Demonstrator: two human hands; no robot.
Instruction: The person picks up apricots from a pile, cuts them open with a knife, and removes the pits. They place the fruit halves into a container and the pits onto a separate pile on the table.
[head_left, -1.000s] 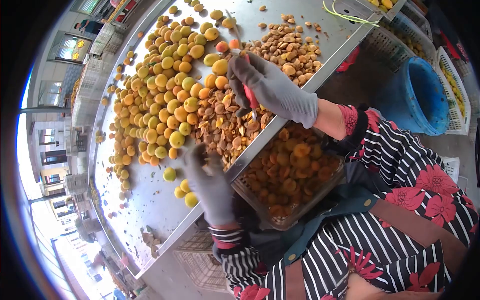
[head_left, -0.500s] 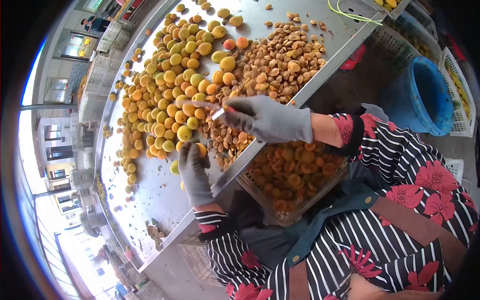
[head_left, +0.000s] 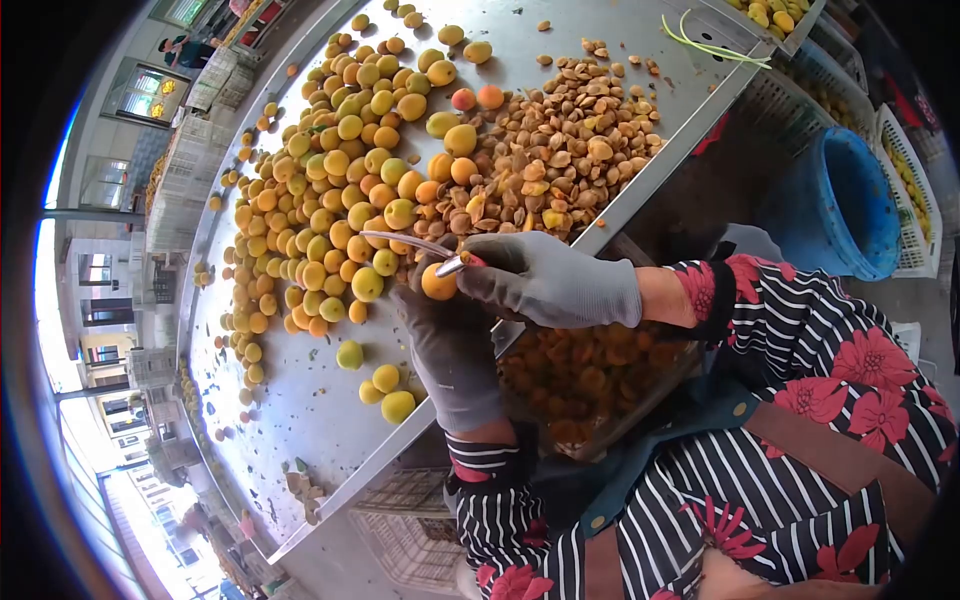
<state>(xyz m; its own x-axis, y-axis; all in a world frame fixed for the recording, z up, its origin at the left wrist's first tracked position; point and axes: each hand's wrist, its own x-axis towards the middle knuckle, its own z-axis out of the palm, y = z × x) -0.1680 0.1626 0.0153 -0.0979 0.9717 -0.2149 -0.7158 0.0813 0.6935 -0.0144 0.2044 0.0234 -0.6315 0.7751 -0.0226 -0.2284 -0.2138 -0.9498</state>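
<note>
A: What is done so far?
B: Nearest, a tub point(head_left: 600, 400) at the lap is well filled with halved fruit. Just above it, one apricot point(head_left: 438, 282) is clamped in the gloved left hand point(head_left: 450, 350). A knife point(head_left: 405, 242) is gripped in the closed right hand point(head_left: 545, 280), beside the fruit.
A: And what is left?
B: A pile of pits point(head_left: 560, 150) is banked by the table point(head_left: 300, 400) edge. Beyond it, a heap of whole apricots point(head_left: 330, 200) lies uncut. Much is judged to remain.
A: Is anything in the way?
B: Nothing is seen. A blue bucket point(head_left: 835, 200) is set well apart, rightward.
</note>
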